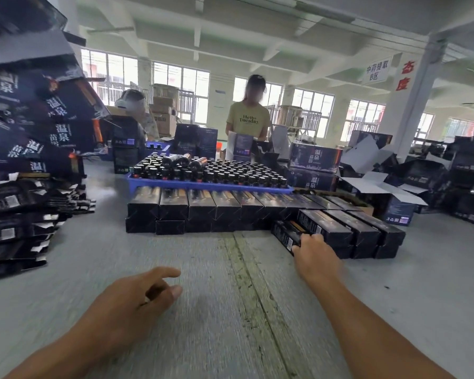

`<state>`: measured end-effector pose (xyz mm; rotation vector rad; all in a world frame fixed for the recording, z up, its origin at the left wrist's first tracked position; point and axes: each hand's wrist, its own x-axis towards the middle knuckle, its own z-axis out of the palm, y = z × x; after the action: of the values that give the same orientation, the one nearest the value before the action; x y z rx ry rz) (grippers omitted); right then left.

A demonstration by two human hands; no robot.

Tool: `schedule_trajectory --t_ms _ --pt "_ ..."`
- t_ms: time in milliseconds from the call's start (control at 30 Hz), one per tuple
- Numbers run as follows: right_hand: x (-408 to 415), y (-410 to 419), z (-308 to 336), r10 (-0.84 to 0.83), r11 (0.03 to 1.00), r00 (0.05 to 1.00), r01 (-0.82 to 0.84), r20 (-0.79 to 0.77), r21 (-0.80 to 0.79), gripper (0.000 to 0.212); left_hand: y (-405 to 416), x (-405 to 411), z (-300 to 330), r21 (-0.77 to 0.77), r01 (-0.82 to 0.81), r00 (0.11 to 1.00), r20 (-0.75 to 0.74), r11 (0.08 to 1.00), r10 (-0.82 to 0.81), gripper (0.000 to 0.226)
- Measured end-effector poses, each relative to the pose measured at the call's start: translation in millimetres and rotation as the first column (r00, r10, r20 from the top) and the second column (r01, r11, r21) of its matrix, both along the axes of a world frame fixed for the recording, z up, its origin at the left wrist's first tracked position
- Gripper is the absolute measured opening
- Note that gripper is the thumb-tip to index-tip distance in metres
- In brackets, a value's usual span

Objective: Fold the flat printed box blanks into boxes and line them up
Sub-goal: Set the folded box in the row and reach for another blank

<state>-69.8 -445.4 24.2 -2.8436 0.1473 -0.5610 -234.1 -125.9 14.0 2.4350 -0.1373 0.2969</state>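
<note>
Right hand (314, 251) on folded box (288, 233)

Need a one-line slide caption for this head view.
Right hand sets a folded black printed box beside the lined-up box rows; left hand hovers empty.

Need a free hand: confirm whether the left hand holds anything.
No: the left hand hovers bare over the grey table, fingers loosely curled.

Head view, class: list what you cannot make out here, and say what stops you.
- Right hand: fingertips hidden behind the box it holds.
- Box print: too small and blurred to read.
- Flat blanks: stack cut off by the left edge.
- Bottles in the blue tray: labels too small.
- Left hand: motion-blurred; empty, fingers loosely curled.
</note>
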Motion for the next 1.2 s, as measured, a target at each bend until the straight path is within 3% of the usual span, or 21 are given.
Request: schedule_trajectory --t_ms 167,333,467,500,600,667,733,800,900,967,1100,1200 --pt "-5 7 3 0.020 0.999 0.998 -0.021 -0.053 -0.035 0.041 2 -1 0 -0.003 -0.017 1.000 0.000 1.000 0.017 0.048" --pt "-12 27 3 0.181 0.982 0.979 -0.185 -0.089 -0.047 0.041 9 0 -2 -0.031 -0.052 0.999 -0.018 0.998 0.052 0.044" --pt "-10 46 1 0.299 0.929 0.891 -0.354 -0.342 -0.111 0.010 39 13 -5 0.085 -0.232 0.973 0.042 0.969 0.229 0.043" --pt "-3 47 -6 0.292 0.923 0.890 -0.359 -0.351 -0.141 0.002 52 14 -4 0.120 -0.303 0.953 0.042 0.945 0.300 0.046" --pt "40 36 -45 0.314 0.921 0.910 -0.361 -0.269 -0.144 0.012 101 8 -1 0.234 -0.559 0.824 0.051 0.795 0.564 0.052" --pt "73 19 -81 0.325 0.913 0.924 -0.362 -0.201 -0.188 0.008 133 -2 -3 0.243 -0.699 0.697 0.020 0.673 0.717 0.054" --pt "93 3 -109 0.323 0.903 0.916 -0.373 -0.238 -0.212 0.022 153 -11 -7 0.215 -0.776 0.596 -0.060 0.593 0.801 0.057" --pt "100 -6 -122 0.368 0.897 0.902 -0.408 -0.226 -0.171 0.034 156 -11 -9 0.244 -0.774 0.573 -0.123 0.584 0.810 0.063" --pt "92 -4 -124 0.349 0.929 0.933 -0.357 -0.092 -0.100 0.010 141 -3 -8 0.344 -0.708 0.618 -0.122 0.617 0.777 0.070" --pt "77 4 -116 0.332 0.940 0.943 -0.333 -0.034 -0.071 0.020 135 1 -8 0.380 -0.687 0.625 -0.125 0.619 0.771 0.071" --pt "59 11 -100 0.287 0.953 0.957 -0.289 -0.043 -0.086 0.008 132 -3 -6 0.409 -0.694 0.562 -0.207 0.593 0.801 0.075" --pt "55 12 -98 0.259 0.959 0.964 -0.265 -0.065 -0.102 0.011 119 -5 1 0.509 -0.634 0.586 -0.175 0.582 0.791 0.065"
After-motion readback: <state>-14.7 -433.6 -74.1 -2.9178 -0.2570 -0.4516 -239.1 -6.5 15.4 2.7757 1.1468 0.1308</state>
